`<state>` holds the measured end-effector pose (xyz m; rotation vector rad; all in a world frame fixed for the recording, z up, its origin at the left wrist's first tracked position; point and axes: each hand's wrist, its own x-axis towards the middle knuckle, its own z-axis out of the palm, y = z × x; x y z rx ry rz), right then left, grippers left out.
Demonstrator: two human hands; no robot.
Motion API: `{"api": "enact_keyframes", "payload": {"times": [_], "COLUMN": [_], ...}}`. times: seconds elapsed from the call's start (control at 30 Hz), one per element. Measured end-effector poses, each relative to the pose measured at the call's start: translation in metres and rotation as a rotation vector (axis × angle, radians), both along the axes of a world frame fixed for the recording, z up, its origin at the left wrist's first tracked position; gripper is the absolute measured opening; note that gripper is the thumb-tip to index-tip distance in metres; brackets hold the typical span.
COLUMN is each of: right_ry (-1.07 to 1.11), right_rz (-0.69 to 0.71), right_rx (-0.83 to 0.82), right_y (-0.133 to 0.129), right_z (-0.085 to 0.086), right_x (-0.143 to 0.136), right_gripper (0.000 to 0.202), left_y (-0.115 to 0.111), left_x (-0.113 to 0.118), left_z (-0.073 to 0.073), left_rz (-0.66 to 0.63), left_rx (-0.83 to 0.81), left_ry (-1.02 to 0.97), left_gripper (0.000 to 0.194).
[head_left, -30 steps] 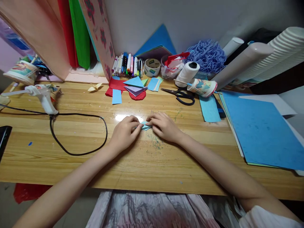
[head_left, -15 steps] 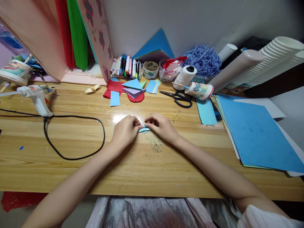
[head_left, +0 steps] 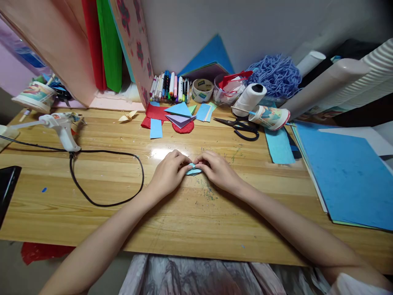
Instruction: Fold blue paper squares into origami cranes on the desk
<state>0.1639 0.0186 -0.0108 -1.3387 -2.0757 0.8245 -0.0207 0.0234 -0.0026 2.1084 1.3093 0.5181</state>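
Head view: folded light-blue paper [head_left: 193, 171] at left hand's [head_left: 168, 173] three o'clock, right hand's [head_left: 220, 173] nine; both pinch it, fingertips close together. From paper: one clear tub [head_left: 218, 96], one o'clock, red and white scraps inside; two printed paper cups, one [head_left: 36, 97] at ten holding oddments, other [head_left: 272, 118] tipped at two; one scissors [head_left: 247, 133], two; one glue gun [head_left: 66, 135], ten.

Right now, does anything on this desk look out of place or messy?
Yes: the printed cup beside the black scissors appears to lie on its side, not upright, and dark marks near your right hand stand out against the pale tabletop.
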Motion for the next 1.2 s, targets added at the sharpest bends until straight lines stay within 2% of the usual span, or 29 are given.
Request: {"api": "enact_keyframes", "payload": {"times": [0.23, 0.37, 0.47, 0.53, 0.6, 0.7, 0.8, 0.87, 0.93, 1.07, 1.2], "right_ry": [0.089, 0.136, 0.128, 0.097, 0.060, 0.018, -0.014, -0.049, -0.104, -0.200, -0.183], "right_rz": [-0.014, 0.022, 0.067, 0.071, 0.097, 0.135, 0.139, 0.177, 0.233, 0.277, 0.283], "right_rx": [0.149, 0.158, 0.267, 0.375, 0.495, 0.687, 0.874, 0.962, 0.994, 1.014, 1.033], "right_y": [-0.003, -0.002, 0.000, 0.001, 0.001, 0.000, -0.002, -0.001, 0.001, 0.003, 0.002], "right_z": [0.003, 0.003, 0.002, 0.000, -0.003, -0.006, -0.008, -0.009, -0.009, -0.009, -0.007], "right_x": [-0.002, -0.001, 0.002, 0.006, 0.011, 0.018, 0.022, 0.023, 0.021, 0.017, 0.014], "right_gripper": [0.009, 0.009, 0.008, 0.008, 0.009, 0.014, 0.017, 0.018, 0.018, 0.010, 0.006], "left_y": [0.000, -0.002, -0.004, -0.004, -0.003, 0.000, 0.003, 0.004, 0.005, 0.005, 0.002], "left_x": [-0.003, -0.002, 0.000, 0.000, 0.000, -0.001, -0.002, -0.003, -0.002, 0.000, 0.003], "left_z": [0.000, 0.005, 0.010, 0.011, 0.012, 0.013, 0.014, 0.013, 0.010, 0.004, 0.003], "left_rz": [0.018, -0.019, -0.053, -0.047, -0.019, 0.064, 0.044, 0.014, 0.047, 0.139, 0.118], "left_rx": [-0.142, 0.007, 0.139, 0.142, 0.049, -0.282, -0.698, -0.849, -0.863, -0.766, -0.675], "left_ry": [-0.172, -0.057, 0.015, -0.029, -0.144, -0.433, -0.658, -0.702, -0.710, -0.671, -0.574], "left_gripper": [0.022, 0.019, 0.014, 0.013, 0.024, 0.048, 0.046, 0.041, 0.037, 0.039, 0.036]}}
